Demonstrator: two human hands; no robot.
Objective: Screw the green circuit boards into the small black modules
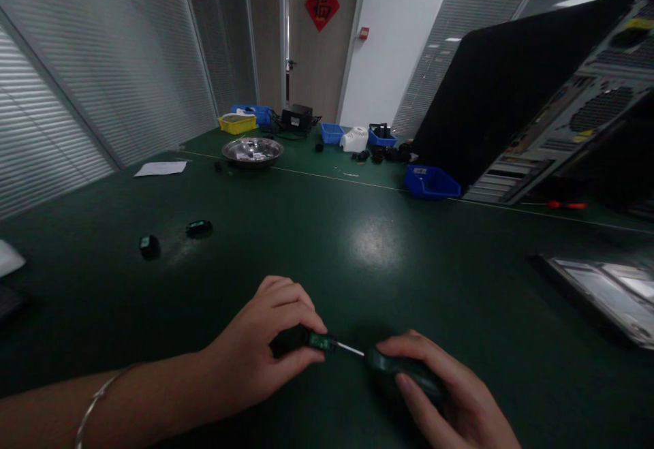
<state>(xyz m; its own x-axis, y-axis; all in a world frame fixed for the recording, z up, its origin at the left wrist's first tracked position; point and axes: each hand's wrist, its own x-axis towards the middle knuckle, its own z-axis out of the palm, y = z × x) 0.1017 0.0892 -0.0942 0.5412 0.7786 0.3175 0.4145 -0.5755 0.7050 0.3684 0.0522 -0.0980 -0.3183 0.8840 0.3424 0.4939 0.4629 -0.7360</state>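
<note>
My left hand pinches a small black part with a green circuit board between thumb and fingers, low over the table. In my right hand is a screwdriver with a thick dark handle. Its thin metal shaft points left, and the tip meets the right end of the small part. Whether a screw sits under the tip is too small to tell. Two similar small black parts, one nearer and one farther, lie on the table to the left.
A green table spreads out before me. At its far side stand a metal bowl, a yellow bin and a blue bin. An open computer case rises at right, above a blurred metallic object.
</note>
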